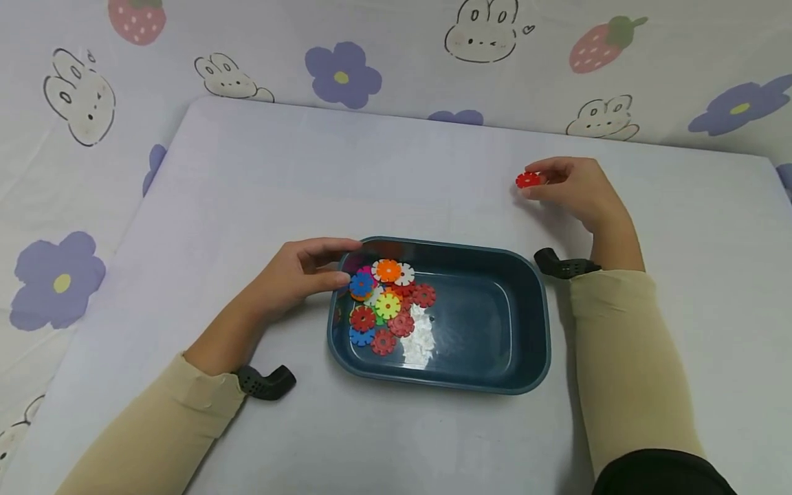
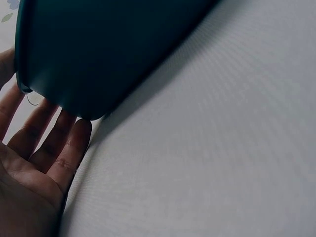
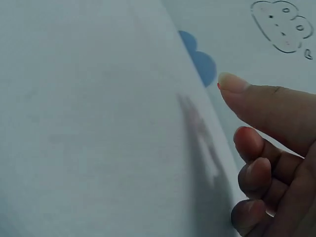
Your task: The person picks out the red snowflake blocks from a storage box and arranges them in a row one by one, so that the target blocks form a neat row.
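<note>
My left hand holds the left end of a dark teal tray, thumb at the rim. In the left wrist view its fingers lie against the tray's outer wall. Beyond the tray's back right corner, my right hand pinches a red notched plastic disc between thumb and fingertips, above the table. The right wrist view shows the thumb and curled fingers, with only a speck of red at the thumb tip. Several notched discs in blue, orange, white, yellow and red lie heaped in the tray's left half.
A white tabletop surrounds the tray. Behind it and to the left hangs a cloth printed with rabbits, strawberries and purple flowers. Black wrist cameras stick out from the left cuff and the right cuff.
</note>
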The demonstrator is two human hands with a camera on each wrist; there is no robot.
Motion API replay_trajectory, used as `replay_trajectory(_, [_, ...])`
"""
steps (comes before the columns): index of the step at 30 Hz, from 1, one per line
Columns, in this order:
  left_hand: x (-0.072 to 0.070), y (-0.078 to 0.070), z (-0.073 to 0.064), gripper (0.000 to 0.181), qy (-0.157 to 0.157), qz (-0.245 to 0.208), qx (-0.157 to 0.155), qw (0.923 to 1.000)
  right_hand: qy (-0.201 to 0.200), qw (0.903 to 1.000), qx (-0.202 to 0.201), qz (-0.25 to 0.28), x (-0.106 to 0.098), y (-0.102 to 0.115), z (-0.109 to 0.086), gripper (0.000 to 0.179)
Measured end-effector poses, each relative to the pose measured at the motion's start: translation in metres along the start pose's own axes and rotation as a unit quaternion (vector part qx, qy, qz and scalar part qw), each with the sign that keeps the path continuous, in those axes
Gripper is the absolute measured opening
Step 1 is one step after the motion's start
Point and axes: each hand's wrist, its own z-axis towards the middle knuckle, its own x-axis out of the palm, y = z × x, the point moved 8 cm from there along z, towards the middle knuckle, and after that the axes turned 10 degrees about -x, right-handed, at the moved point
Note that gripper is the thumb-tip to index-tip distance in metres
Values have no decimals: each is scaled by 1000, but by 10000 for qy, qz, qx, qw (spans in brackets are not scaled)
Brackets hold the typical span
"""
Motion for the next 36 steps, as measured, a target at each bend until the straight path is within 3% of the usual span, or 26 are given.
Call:
replay_trajectory(11, [-1, 1, 1, 50, 1, 39, 47, 10000, 73, 9991, -129, -387, 14, 3, 2, 56])
replay_trajectory(23, [0, -2, 0, 52, 50, -12, 95, 9999, -64, 9981, -194, -583, 12, 5, 1, 48])
replay_trajectory(28, [-1, 1, 0, 53, 73, -54, 23, 10000, -258, 9977, -83, -626, -3, 7, -2, 52])
replay_trajectory(32, [-1, 2, 1, 52, 74, -74, -20, 9999, -761, 9958, -298, -417, -31, 33, -18, 49])
replay_trajectory(36, [-3, 1, 1, 50, 52, -50, -23, 10000, -1420, 9846, -1007, 149, -54, 87, -48, 38])
